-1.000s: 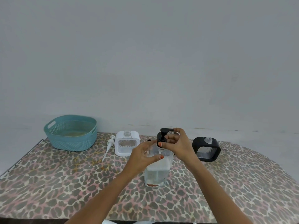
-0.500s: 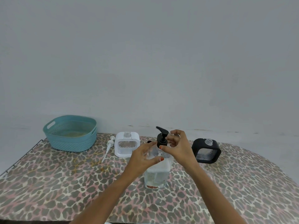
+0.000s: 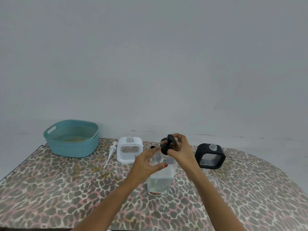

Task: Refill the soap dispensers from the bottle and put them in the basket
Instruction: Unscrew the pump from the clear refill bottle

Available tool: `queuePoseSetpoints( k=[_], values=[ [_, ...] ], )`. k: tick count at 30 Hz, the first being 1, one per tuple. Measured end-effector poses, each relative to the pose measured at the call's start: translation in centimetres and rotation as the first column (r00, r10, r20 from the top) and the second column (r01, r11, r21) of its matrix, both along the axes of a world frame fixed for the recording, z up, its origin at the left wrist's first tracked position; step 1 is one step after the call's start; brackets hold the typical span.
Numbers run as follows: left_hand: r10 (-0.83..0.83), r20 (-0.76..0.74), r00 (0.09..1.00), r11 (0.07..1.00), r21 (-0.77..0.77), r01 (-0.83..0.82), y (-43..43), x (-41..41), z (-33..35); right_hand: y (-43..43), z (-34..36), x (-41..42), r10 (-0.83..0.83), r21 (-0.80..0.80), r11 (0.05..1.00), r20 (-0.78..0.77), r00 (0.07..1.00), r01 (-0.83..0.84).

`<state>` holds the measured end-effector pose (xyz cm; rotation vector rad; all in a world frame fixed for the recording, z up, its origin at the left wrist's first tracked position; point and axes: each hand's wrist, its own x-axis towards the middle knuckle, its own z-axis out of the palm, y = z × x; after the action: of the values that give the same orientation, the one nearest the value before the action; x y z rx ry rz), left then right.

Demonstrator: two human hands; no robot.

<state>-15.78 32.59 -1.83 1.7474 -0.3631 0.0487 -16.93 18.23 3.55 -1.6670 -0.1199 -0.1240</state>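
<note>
Dispensers (image 3: pixel 129 151) (image 3: pixel 210 155): two; bottle (image 3: pixel 160 179), basket (image 3: pixel 71 147), white pump (image 3: pixel 111 152), black pump (image 3: pixel 168 145): one each.

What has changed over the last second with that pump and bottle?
The right hand has turned the black pump on the clear bottle: its spout swung from left to right. The left hand still grips the bottle. The basket, white dispenser, black dispenser and loose white pump have not moved.

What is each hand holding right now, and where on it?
The left hand grips the clear bottle around its upper body, just below the neck. The right hand pinches the black pump at its collar, on the bottle's neck.
</note>
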Motion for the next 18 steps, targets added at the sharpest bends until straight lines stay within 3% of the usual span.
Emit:
queuePoseSetpoints(
  k=[2, 5, 10, 14, 18],
  values=[
    [-0.005, 0.0, 1.0, 1.0, -0.003, 0.005, -0.07, -0.09, -0.02, 0.09, 0.12, -0.08, 0.0, -0.084, 0.996, -0.013, 1.0, -0.001],
    [0.016, 0.01, 1.0, 1.0, -0.002, -0.016, -0.09, -0.14, -0.03, 0.52, -0.04, 0.1, -0.114, -0.268, 0.956, 0.05, 0.992, 0.123],
    [0.011, -0.005, 1.0, 1.0, -0.013, -0.011, -0.02, 0.09, -0.16, 0.52, 0.06, -0.02, -0.153, -0.219, 0.962, 0.052, 0.987, 0.161],
    [0.01, -0.01, 1.0, 1.0, -0.015, -0.01, -0.07, 0.16, -0.21, 0.2, 0.56, -0.24, -0.021, -0.071, 0.997, -0.099, 0.995, 0.014],
    [0.02, -0.003, 1.0, 1.0, -0.006, -0.02, -0.09, 0.11, -0.2, 0.57, 0.09, 0.19, -0.166, -0.3, 0.942, -0.024, 0.986, 0.151]
  ],
)
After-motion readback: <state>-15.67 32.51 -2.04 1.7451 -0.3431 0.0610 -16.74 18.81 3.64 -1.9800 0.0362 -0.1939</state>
